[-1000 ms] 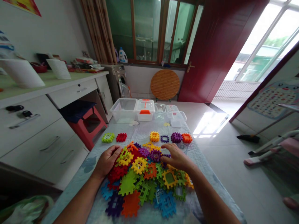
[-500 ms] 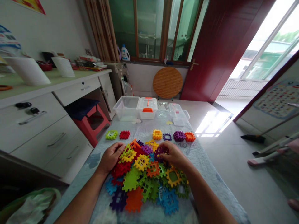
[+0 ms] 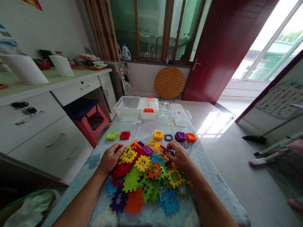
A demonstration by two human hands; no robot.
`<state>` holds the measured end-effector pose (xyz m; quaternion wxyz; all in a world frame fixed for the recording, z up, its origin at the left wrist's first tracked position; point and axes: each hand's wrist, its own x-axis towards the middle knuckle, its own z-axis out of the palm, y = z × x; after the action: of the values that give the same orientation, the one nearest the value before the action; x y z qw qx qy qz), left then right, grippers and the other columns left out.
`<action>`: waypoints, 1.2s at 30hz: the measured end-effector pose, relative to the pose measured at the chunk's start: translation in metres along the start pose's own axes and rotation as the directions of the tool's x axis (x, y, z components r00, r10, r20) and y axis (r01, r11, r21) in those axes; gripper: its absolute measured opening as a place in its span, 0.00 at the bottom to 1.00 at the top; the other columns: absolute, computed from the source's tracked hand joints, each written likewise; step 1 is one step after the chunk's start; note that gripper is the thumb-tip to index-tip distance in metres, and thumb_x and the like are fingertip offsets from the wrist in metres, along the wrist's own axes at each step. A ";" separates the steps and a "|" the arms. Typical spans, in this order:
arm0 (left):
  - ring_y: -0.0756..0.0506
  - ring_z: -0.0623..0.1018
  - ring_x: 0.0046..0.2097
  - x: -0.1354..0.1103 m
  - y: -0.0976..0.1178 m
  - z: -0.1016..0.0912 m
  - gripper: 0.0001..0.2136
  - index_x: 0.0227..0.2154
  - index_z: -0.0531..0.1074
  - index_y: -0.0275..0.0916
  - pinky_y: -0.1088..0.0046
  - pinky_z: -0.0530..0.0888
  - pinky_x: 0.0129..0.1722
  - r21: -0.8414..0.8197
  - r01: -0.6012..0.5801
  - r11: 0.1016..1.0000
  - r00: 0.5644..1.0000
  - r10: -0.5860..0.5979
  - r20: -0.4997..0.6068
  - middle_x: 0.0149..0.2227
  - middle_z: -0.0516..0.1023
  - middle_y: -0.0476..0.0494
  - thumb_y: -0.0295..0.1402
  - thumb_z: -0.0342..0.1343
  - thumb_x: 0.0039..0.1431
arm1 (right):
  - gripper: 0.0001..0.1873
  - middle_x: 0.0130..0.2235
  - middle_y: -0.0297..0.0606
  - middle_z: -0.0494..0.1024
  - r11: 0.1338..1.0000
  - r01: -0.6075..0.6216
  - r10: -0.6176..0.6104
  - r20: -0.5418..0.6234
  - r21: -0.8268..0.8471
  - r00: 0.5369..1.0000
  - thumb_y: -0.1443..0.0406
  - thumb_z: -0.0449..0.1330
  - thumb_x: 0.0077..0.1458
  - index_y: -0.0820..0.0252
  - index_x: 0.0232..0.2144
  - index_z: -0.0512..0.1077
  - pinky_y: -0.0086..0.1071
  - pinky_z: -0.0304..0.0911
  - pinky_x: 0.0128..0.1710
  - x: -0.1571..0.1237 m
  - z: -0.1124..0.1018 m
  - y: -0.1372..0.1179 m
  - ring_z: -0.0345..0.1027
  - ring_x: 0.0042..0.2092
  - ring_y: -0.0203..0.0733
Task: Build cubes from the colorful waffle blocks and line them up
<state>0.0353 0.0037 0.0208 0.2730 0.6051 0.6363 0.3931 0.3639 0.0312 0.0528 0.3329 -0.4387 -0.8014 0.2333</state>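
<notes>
A heap of colourful plastic interlocking tiles with notched edges lies on the cloth-covered table [image 3: 203, 201]. My right hand [image 3: 179, 154] is closed on a purple interlocking tile [image 3: 167, 150], tilted nearly edge-on above the heap's right side. My left hand [image 3: 112, 156] rests loosely curved against the heap's left edge, by yellow-green tiles [image 3: 127, 154]; its fingertips are partly hidden and no tile shows in its grasp. Behind the heap stands a row of tiles: lime green [image 3: 111, 135], red [image 3: 125, 135], yellow [image 3: 158, 135], dark blue [image 3: 168, 137], a purple stack [image 3: 180, 136] and orange [image 3: 191, 137].
At the table's far end stand a clear open bin [image 3: 127, 108], a lidded box with orange latches [image 3: 148, 108] and smaller clear containers [image 3: 182, 116]. A red stool [image 3: 94, 123] is by the white desk [image 3: 47, 126] at left. A broom [image 3: 255, 138] lies at right.
My right hand has lifted the purple tile off the heap and turned it edge-on, uncovering blue tiles beneath. My left hand stays at the heap's left edge. The view has shifted slightly.
</notes>
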 end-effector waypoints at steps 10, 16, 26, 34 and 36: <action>0.44 0.75 0.37 0.000 0.001 0.000 0.19 0.33 0.73 0.39 0.73 0.70 0.40 0.011 -0.009 1.000 1.000 0.009 -0.005 0.31 0.77 0.49 0.50 0.48 0.59 | 0.07 0.27 0.32 0.71 0.974 -0.200 0.200 0.015 0.103 0.980 0.61 0.56 0.56 0.58 0.29 0.69 0.30 0.60 0.32 -0.002 -0.015 0.012 0.64 0.30 0.36; 0.44 0.75 0.37 0.000 0.001 0.000 0.19 0.35 0.73 0.39 0.72 0.70 0.41 0.010 0.001 1.000 1.000 -0.001 -0.008 0.32 0.77 0.48 0.50 0.49 0.58 | 0.15 0.42 0.40 0.76 0.988 -0.095 0.101 0.042 -0.121 0.994 0.58 0.62 0.52 0.58 0.41 0.72 0.39 0.62 0.47 -0.003 -0.001 0.012 0.67 0.45 0.45; 0.45 0.73 0.36 -0.001 0.002 0.000 0.19 0.34 0.73 0.39 0.73 0.70 0.39 0.005 -0.005 1.000 1.000 0.005 0.000 0.31 0.76 0.48 0.50 0.48 0.59 | 0.17 0.42 0.40 0.77 0.984 -0.096 0.105 0.051 -0.153 0.993 0.65 0.63 0.47 0.57 0.43 0.73 0.40 0.63 0.47 0.003 -0.003 0.002 0.69 0.44 0.44; 0.45 0.73 0.35 -0.001 0.004 0.000 0.18 0.34 0.72 0.39 0.73 0.69 0.39 0.009 -0.008 1.000 1.000 0.008 0.007 0.30 0.75 0.49 0.50 0.48 0.59 | 0.28 0.49 0.41 0.75 0.988 -0.155 0.157 0.218 -0.029 0.963 0.66 0.62 0.46 0.56 0.52 0.69 0.44 0.63 0.52 -0.014 -0.028 0.027 0.69 0.50 0.46; 0.45 0.73 0.35 -0.001 0.003 0.000 0.18 0.33 0.72 0.39 0.73 0.69 0.39 0.006 -0.006 1.000 1.000 0.006 0.003 0.30 0.75 0.49 0.50 0.48 0.59 | 0.29 0.48 0.42 0.75 0.989 -0.129 0.144 0.284 -0.073 0.948 0.67 0.64 0.44 0.57 0.52 0.69 0.45 0.62 0.53 -0.014 -0.027 0.022 0.68 0.50 0.47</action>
<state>0.0373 0.0024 0.0228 0.2708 0.6083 0.6354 0.3911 0.4013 0.0322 0.0512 0.1836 -0.4631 -0.8151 0.2956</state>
